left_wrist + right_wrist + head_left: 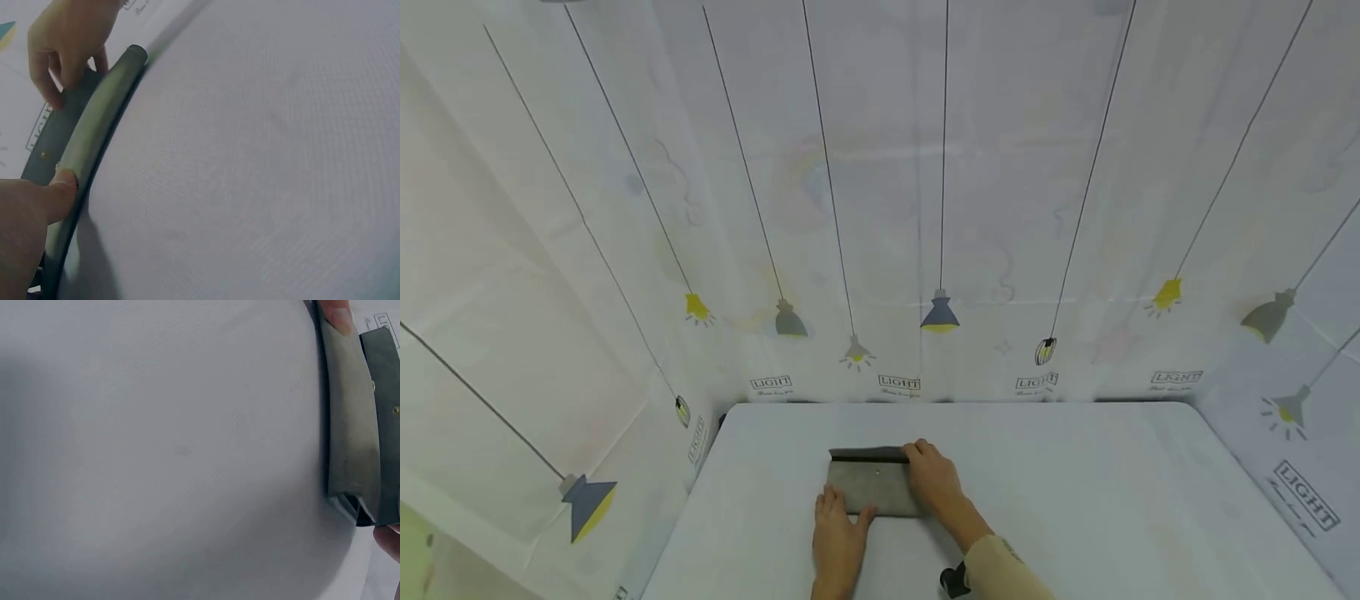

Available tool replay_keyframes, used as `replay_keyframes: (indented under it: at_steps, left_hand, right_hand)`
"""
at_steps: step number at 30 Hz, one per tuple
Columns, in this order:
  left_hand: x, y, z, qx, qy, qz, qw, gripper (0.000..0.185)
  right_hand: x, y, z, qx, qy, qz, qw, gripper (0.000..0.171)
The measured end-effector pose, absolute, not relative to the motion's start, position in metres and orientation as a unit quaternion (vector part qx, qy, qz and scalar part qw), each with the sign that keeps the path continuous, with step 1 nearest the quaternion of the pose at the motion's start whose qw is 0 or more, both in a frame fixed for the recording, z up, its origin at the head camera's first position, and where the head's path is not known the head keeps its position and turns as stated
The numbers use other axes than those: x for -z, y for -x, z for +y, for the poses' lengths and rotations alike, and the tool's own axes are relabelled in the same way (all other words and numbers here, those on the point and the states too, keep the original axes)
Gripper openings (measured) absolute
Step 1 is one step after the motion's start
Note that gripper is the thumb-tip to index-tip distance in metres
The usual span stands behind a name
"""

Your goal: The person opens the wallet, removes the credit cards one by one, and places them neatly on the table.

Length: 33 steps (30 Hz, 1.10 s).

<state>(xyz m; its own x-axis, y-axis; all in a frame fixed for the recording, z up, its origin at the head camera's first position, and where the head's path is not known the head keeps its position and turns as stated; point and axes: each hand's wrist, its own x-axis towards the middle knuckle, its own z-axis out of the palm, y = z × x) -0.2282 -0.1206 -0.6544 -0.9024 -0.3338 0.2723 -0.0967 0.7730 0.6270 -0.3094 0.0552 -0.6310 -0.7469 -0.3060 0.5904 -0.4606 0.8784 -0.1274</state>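
Observation:
A flat grey pouch (872, 487) with a darker open flap and a small snap stud (878, 472) lies on the white table (1075, 483) near its front middle. My left hand (842, 517) rests on the pouch's near left corner with straight fingers. In the left wrist view its thumb (56, 194) presses the pouch (94, 131) at its rounded edge. My right hand (932, 479) covers the right end, fingers curled over the flap there. That hand (65, 44) also shows in the left wrist view, fingertips on the dark flap. The right wrist view shows the pouch (350, 425) edge-on.
A white curtain printed with hanging lamps (940, 312) encloses the table at the back and both sides. The table's far edge (962, 404) meets the curtain. A small black device (953, 581) sits by my right sleeve.

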Motion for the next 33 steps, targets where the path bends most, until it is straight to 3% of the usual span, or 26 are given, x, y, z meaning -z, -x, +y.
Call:
replay_keyframes:
  at_steps: [9, 17, 27, 33]
  left_hand:
    - [0.656, 0.227, -0.121, 0.309, -0.107, -0.927, 0.182, 0.077]
    - [0.655, 0.224, -0.12, 0.32, -0.103, -0.923, 0.186, 0.076]
    - [0.655, 0.224, -0.12, 0.313, -0.092, -0.923, 0.206, 0.073]
    - [0.654, 0.224, -0.121, 0.309, -0.094, -0.925, 0.202, 0.073]
  right_hand:
    - [0.649, 0.318, 0.069, -0.159, -0.178, -0.947, 0.215, 0.033]
    - [0.654, 0.314, 0.084, -0.11, -0.206, -0.938, 0.255, 0.042]
    - [0.656, 0.311, 0.092, -0.132, -0.186, -0.959, 0.167, 0.038]
    - [0.665, 0.312, 0.095, -0.165, -0.166, -0.957, 0.17, 0.033]
